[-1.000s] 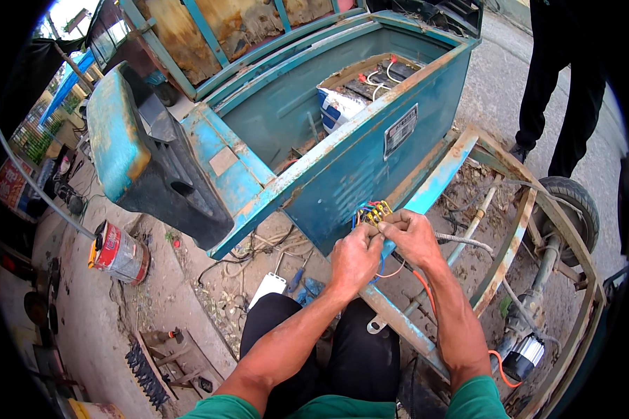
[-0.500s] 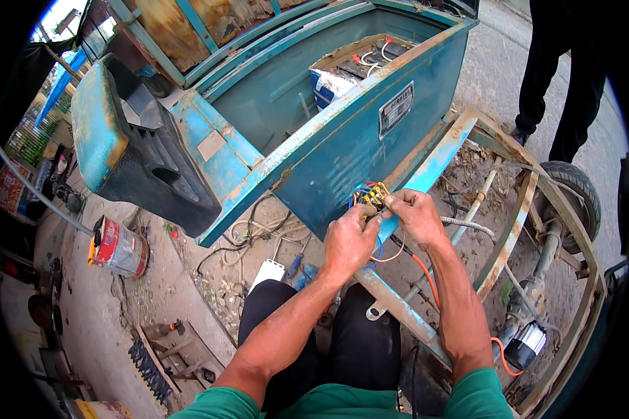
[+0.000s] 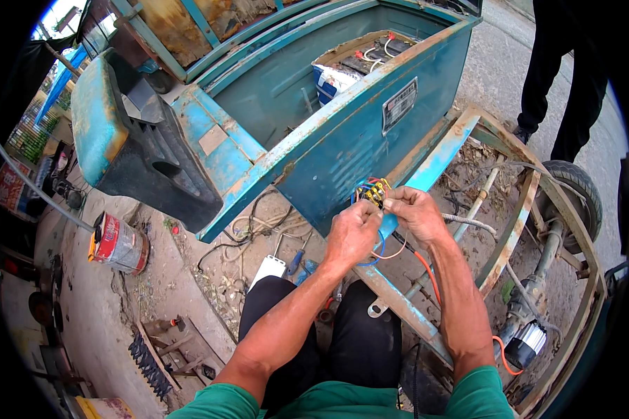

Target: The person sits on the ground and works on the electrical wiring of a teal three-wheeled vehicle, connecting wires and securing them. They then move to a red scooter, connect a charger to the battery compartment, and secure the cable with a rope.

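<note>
A cluster of coloured wires with yellow terminals (image 3: 375, 190) hangs against the teal metal body (image 3: 328, 185) of a rusted vehicle. My left hand (image 3: 355, 230) is closed in a pinch just below the cluster, touching wires; its fingertips are partly hidden. My right hand (image 3: 416, 218) pinches thin wires at the cluster's right side, close beside my left. Blue, pink and orange wires (image 3: 428, 269) dangle below my hands across the frame.
A rusty frame (image 3: 510, 258) with a wheel (image 3: 579, 206) and motor (image 3: 525, 346) lies right. A battery pack (image 3: 349, 66) sits inside the body. Another person's dark-trousered legs (image 3: 573, 105) stand upper right. Left are a dented can (image 3: 124, 246), a plastic seat housing (image 3: 150, 160) and ground clutter (image 3: 164, 349).
Both hands have shifted slightly upward with the view's movement, still pinched at the wire cluster. My right hand has moved a little right, showing more of the terminals.
</note>
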